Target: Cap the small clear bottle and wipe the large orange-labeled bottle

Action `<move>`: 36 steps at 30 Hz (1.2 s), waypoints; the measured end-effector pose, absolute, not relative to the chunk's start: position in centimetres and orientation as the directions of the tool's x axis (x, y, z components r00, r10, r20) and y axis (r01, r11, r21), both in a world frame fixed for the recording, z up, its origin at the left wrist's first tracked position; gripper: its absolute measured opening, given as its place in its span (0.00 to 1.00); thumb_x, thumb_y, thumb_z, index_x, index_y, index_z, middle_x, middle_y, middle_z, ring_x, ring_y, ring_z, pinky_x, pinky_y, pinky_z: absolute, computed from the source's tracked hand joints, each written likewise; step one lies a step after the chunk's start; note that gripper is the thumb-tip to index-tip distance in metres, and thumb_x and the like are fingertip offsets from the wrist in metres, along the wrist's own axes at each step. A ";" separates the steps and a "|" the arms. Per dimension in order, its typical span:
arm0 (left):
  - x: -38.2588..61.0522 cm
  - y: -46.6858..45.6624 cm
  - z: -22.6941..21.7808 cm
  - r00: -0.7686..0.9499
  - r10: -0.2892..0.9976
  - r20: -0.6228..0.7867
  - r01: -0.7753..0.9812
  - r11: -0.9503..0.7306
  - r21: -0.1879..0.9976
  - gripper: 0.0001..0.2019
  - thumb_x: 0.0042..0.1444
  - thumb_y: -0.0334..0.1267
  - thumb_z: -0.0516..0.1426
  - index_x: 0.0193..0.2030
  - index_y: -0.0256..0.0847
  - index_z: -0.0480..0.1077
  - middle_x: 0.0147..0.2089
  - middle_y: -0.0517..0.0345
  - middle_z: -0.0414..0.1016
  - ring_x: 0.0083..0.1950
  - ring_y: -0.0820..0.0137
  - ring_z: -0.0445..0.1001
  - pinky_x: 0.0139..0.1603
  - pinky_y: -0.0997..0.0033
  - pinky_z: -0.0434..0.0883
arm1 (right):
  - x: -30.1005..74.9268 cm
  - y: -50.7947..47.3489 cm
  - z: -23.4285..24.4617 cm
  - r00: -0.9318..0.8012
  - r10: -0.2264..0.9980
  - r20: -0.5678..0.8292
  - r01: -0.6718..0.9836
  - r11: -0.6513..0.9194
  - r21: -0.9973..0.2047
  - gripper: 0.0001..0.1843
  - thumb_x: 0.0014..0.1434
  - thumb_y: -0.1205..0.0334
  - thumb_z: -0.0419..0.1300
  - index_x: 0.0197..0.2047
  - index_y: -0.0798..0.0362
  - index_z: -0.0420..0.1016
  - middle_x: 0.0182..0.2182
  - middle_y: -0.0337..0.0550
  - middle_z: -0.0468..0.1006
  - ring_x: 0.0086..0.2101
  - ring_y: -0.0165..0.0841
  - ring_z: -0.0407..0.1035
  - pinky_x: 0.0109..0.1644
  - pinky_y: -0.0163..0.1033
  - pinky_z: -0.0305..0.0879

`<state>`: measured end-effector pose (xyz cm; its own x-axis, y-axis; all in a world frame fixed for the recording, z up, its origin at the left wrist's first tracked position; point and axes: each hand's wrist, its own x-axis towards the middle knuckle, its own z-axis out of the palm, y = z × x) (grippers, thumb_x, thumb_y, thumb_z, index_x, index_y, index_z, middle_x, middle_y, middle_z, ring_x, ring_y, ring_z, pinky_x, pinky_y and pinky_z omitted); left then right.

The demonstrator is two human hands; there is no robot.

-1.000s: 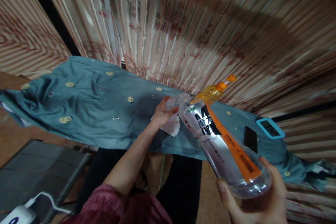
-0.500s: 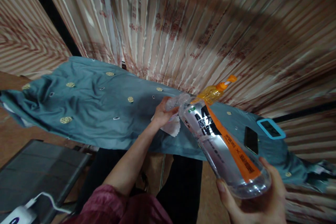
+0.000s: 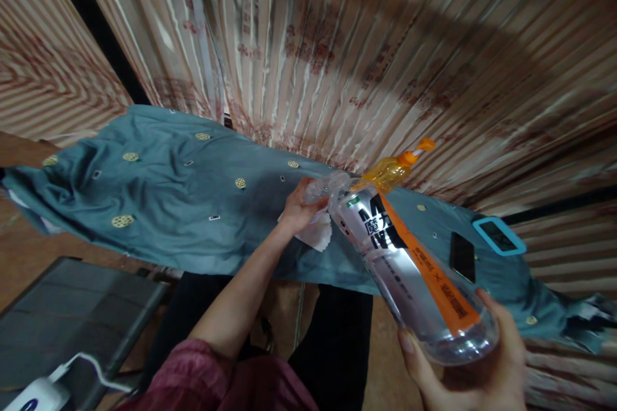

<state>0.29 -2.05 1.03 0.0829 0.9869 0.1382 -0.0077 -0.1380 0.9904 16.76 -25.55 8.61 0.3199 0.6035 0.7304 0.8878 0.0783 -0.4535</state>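
Note:
A large clear plastic drink bottle [image 3: 398, 270] with a silver, black and orange label slants across the view, its base toward me. My right hand [image 3: 475, 359] is closed around the base end. At the bottle's far end, my left hand [image 3: 299, 209] is closed on clear plastic [image 3: 321, 187]. Whether this is the bottle's neck or a separate clear piece, I cannot tell. Under the left hand lies a white paper tissue [image 3: 315, 232]. Just behind the bottle's top stands a yellow bottle [image 3: 387, 173] with an orange cap, partly hidden.
A green patterned cloth [image 3: 164, 205] covers the long narrow table. On its right lie a black phone [image 3: 463, 257] and a blue-framed device [image 3: 499, 236]. Pleated curtains [image 3: 289, 64] hang behind. At lower left, a white device [image 3: 36, 396] with a cable rests by a dark seat [image 3: 72, 314].

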 end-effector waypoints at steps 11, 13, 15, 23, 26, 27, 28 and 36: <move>0.4 -2.0 1.0 0.082 0.986 0.145 0.001 -0.146 0.989 0.22 0.48 0.49 0.64 0.46 0.40 0.70 0.38 0.56 0.77 0.38 0.66 0.74 0.40 0.69 0.70 | 16.9 -25.5 8.6 0.282 0.609 0.741 0.897 0.106 -0.428 0.55 0.40 0.50 0.77 0.69 0.55 0.63 0.56 0.57 0.73 0.44 0.45 0.75 0.44 0.47 0.75; 0.4 -2.0 0.9 0.080 0.986 0.149 -0.005 -0.149 0.989 0.22 0.48 0.48 0.64 0.46 0.40 0.70 0.39 0.56 0.77 0.38 0.66 0.74 0.40 0.70 0.70 | 16.8 -25.4 8.7 0.286 0.609 0.740 0.894 0.107 -0.434 0.56 0.40 0.51 0.77 0.69 0.55 0.62 0.56 0.58 0.73 0.45 0.46 0.75 0.45 0.48 0.75; 0.4 -2.0 0.9 0.082 0.985 0.151 -0.002 -0.152 0.988 0.22 0.47 0.48 0.65 0.47 0.39 0.70 0.39 0.56 0.77 0.39 0.66 0.74 0.40 0.69 0.70 | 16.6 -25.4 8.9 0.299 0.604 0.739 0.892 0.098 -0.441 0.55 0.41 0.50 0.76 0.69 0.55 0.62 0.56 0.58 0.73 0.46 0.47 0.74 0.48 0.52 0.74; 0.3 -2.0 1.1 0.081 0.986 0.143 0.025 -0.146 0.989 0.20 0.48 0.46 0.65 0.45 0.40 0.70 0.38 0.57 0.77 0.39 0.65 0.75 0.41 0.69 0.71 | 16.6 -25.6 8.8 0.342 0.623 0.703 0.876 0.059 -0.478 0.56 0.39 0.48 0.76 0.69 0.55 0.62 0.56 0.59 0.73 0.49 0.50 0.73 0.53 0.58 0.72; 0.4 -1.9 1.0 0.085 0.985 0.148 0.013 -0.149 0.989 0.21 0.47 0.46 0.65 0.46 0.40 0.70 0.39 0.56 0.77 0.39 0.65 0.75 0.41 0.69 0.71 | 16.5 -25.6 8.6 0.348 0.617 0.706 0.871 0.066 -0.487 0.55 0.40 0.48 0.76 0.68 0.55 0.62 0.54 0.58 0.73 0.47 0.49 0.73 0.54 0.59 0.71; 0.4 -1.9 1.0 0.082 0.986 0.148 0.016 -0.150 0.989 0.21 0.47 0.46 0.65 0.46 0.40 0.70 0.39 0.56 0.77 0.39 0.65 0.75 0.41 0.69 0.71 | 16.5 -25.6 8.6 0.352 0.617 0.704 0.869 0.066 -0.491 0.55 0.40 0.49 0.76 0.68 0.55 0.62 0.54 0.58 0.73 0.46 0.48 0.73 0.54 0.59 0.70; 0.4 -1.9 0.9 0.078 0.986 0.149 0.022 -0.151 0.988 0.21 0.47 0.46 0.65 0.46 0.40 0.70 0.39 0.56 0.77 0.39 0.65 0.75 0.41 0.69 0.71 | 16.5 -25.6 8.6 0.362 0.619 0.696 0.863 0.059 -0.501 0.55 0.41 0.49 0.75 0.69 0.55 0.62 0.54 0.58 0.73 0.46 0.47 0.73 0.54 0.59 0.70; 0.3 -1.9 0.9 0.078 0.984 0.157 0.051 -0.162 0.986 0.22 0.48 0.48 0.65 0.47 0.39 0.70 0.40 0.54 0.78 0.41 0.63 0.76 0.43 0.67 0.72 | 17.0 -25.8 8.3 0.326 0.619 0.714 0.874 0.090 -0.477 0.56 0.39 0.50 0.77 0.69 0.54 0.62 0.55 0.58 0.73 0.46 0.48 0.73 0.50 0.56 0.73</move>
<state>0.27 -1.93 0.87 0.0782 0.9844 0.1574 0.0509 -0.1616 0.9855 17.00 -25.78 8.27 0.3258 0.6194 0.7143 0.8744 0.0900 -0.4769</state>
